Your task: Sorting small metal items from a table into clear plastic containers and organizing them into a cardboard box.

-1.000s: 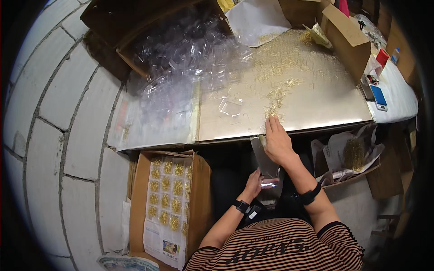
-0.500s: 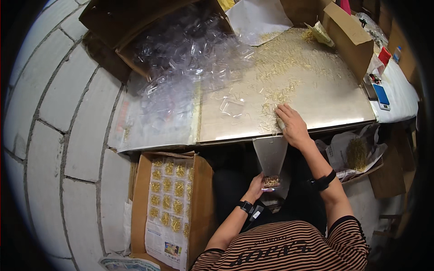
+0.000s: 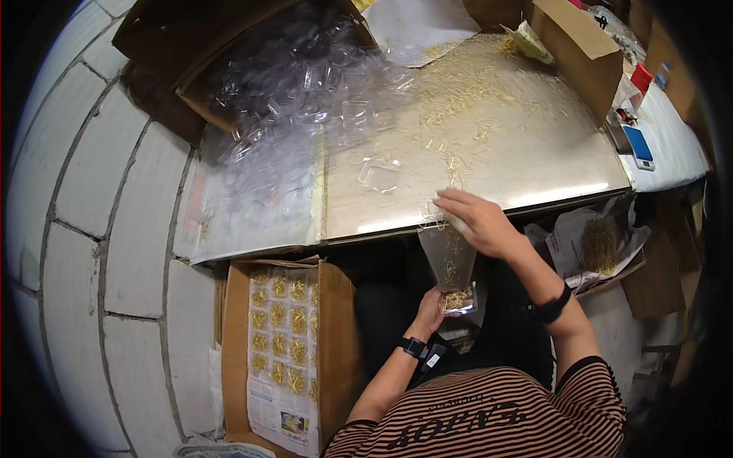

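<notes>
At the table's near edge my right hand (image 3: pixel 479 223) has its fingers stretched out, beside small gold pin-like metal pieces (image 3: pixel 432 214) at the top of a translucent chute (image 3: pixel 439 246). Something pale is around its thumb or a finger. Several gold pieces lie partway down the chute, which narrows as it drops from the table. Under its lower end my left hand (image 3: pixel 430 311) grips a small clear plastic box (image 3: pixel 468 308) with gold pieces in it. More loose gold pieces (image 3: pixel 458 114) are scattered over the tabletop (image 3: pixel 534 164).
A heap of clear plastic boxes (image 3: pixel 305 107) spills from a carton (image 3: pixel 191 69) at the far left. One clear box (image 3: pixel 379 174) lies apart. Filled boxes (image 3: pixel 278 317) stand in rows in a carton (image 3: pixel 336 328) beside my left arm. A blue-screened scale (image 3: pixel 638 145) sits at the right.
My right hand has come left and slightly nearer, its fingers straightening. Gold pieces now lie at the chute's top and inside it. The whole view has shifted slightly.
</notes>
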`<state>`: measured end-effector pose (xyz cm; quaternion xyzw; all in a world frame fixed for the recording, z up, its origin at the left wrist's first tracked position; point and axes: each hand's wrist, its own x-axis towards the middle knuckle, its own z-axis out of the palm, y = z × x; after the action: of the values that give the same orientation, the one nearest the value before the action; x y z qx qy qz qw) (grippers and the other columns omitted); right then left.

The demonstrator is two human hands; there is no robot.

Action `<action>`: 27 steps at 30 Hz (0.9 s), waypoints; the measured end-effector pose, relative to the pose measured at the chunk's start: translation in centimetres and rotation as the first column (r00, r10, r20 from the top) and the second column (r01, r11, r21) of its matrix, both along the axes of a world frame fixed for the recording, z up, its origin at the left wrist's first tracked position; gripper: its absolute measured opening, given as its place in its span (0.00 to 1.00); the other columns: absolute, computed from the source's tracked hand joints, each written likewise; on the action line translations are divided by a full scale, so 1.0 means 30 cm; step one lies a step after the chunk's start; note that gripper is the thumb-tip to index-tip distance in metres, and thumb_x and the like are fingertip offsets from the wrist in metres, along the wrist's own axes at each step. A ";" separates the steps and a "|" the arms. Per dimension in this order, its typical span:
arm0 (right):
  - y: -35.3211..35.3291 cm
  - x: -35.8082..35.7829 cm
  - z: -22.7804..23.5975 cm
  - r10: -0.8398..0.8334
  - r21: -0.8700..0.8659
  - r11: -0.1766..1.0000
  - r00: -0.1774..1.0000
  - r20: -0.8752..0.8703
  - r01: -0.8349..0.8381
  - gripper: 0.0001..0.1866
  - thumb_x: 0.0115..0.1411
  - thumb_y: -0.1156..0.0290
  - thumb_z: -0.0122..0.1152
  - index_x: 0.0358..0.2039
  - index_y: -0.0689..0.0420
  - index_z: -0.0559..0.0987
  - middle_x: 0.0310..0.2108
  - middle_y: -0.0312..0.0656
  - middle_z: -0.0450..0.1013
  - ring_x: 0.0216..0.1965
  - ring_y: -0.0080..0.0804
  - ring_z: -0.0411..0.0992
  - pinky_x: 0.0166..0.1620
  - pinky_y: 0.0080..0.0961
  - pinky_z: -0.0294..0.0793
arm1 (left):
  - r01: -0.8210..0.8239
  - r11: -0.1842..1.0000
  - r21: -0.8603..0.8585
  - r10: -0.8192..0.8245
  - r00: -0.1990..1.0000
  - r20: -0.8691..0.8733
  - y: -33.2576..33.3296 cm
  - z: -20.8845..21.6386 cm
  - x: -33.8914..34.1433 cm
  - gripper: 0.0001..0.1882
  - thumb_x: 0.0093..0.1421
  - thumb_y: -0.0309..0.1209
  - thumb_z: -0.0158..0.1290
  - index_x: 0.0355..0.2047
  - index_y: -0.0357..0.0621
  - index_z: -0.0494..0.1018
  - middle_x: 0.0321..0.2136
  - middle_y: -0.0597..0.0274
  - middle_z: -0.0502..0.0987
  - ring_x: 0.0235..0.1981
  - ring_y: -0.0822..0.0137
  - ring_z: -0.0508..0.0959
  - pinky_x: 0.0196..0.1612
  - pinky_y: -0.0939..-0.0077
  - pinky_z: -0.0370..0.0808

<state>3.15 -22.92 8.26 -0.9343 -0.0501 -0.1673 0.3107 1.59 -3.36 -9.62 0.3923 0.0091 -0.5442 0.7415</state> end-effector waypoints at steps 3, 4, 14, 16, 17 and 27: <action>-0.032 0.046 -0.069 -0.022 -0.112 0.994 0.999 -0.047 0.017 0.18 0.61 0.68 0.52 0.51 0.57 0.73 0.56 0.47 0.66 0.59 0.44 0.62 0.59 0.35 0.63 | -0.058 0.997 0.049 0.058 0.998 0.004 0.009 -0.036 -0.006 0.24 0.69 0.40 0.31 0.54 0.33 0.61 0.45 0.46 0.75 0.40 0.54 0.80 0.25 0.75 0.83; -0.035 0.045 -0.089 -0.027 -0.174 0.985 0.999 -0.025 0.022 0.18 0.61 0.67 0.52 0.51 0.58 0.73 0.57 0.46 0.65 0.61 0.43 0.60 0.61 0.35 0.61 | -0.062 0.997 0.048 0.062 0.998 0.006 0.018 -0.045 -0.002 0.24 0.69 0.40 0.31 0.54 0.33 0.61 0.45 0.46 0.75 0.40 0.54 0.80 0.25 0.75 0.83; 0.046 -0.088 -0.059 0.006 -0.005 1.000 1.000 -0.029 -0.006 0.22 0.55 0.77 0.57 0.52 0.59 0.71 0.54 0.47 0.68 0.58 0.44 0.64 0.58 0.34 0.65 | -0.030 0.998 0.048 0.033 0.998 -0.045 -0.014 -0.097 0.013 0.21 0.68 0.36 0.31 0.53 0.34 0.62 0.43 0.48 0.76 0.36 0.57 0.81 0.25 0.74 0.82; 0.078 -0.150 -0.048 0.042 0.009 0.999 0.999 0.007 -0.042 0.22 0.51 0.79 0.59 0.49 0.59 0.73 0.50 0.48 0.70 0.54 0.45 0.68 0.54 0.34 0.70 | -0.033 0.999 0.020 0.034 0.998 -0.053 -0.021 -0.106 0.019 0.21 0.68 0.36 0.31 0.53 0.34 0.62 0.43 0.48 0.76 0.36 0.57 0.81 0.24 0.75 0.83; 0.084 -0.187 -0.047 0.047 0.000 0.999 0.999 -0.002 -0.047 0.22 0.50 0.79 0.59 0.48 0.59 0.73 0.50 0.48 0.71 0.53 0.45 0.69 0.53 0.34 0.71 | -0.063 0.997 0.046 0.065 0.997 -0.041 -0.031 -0.094 0.019 0.21 0.68 0.36 0.32 0.52 0.34 0.63 0.42 0.48 0.76 0.35 0.58 0.81 0.24 0.75 0.83; 0.071 -0.360 -0.109 0.050 0.172 0.985 0.979 -0.197 -0.016 0.18 0.50 0.80 0.57 0.43 0.61 0.76 0.41 0.49 0.75 0.40 0.47 0.74 0.43 0.34 0.75 | -0.014 0.994 0.105 0.015 1.000 -0.013 0.034 -0.066 -0.025 0.25 0.69 0.45 0.33 0.49 0.34 0.66 0.38 0.52 0.78 0.33 0.62 0.82 0.23 0.78 0.82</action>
<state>-7.64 -20.80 4.98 -0.9156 -0.0199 -0.0708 0.3953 0.84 -2.35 -11.60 0.4268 0.0454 -0.5402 0.7238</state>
